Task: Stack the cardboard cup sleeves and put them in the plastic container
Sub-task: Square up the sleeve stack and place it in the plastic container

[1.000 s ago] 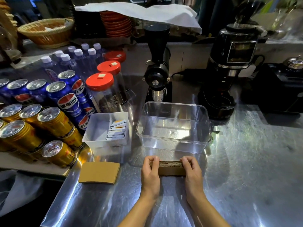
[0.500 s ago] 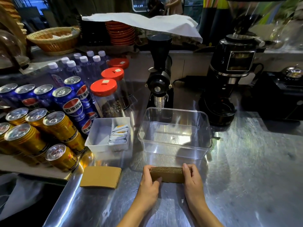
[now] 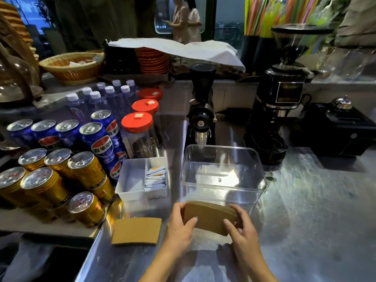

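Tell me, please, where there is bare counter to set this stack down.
Bare steel counter lies right of the plastic container, before the grinder. Left is crowded: a loose sleeve, the white tray, cans.

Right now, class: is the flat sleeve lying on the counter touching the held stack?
Apart. The head view shows bare counter and the left hand between the flat sleeve and the stack.

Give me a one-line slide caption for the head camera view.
Both hands, left hand and right hand, lift a stack of cardboard sleeves toward the empty clear plastic container.
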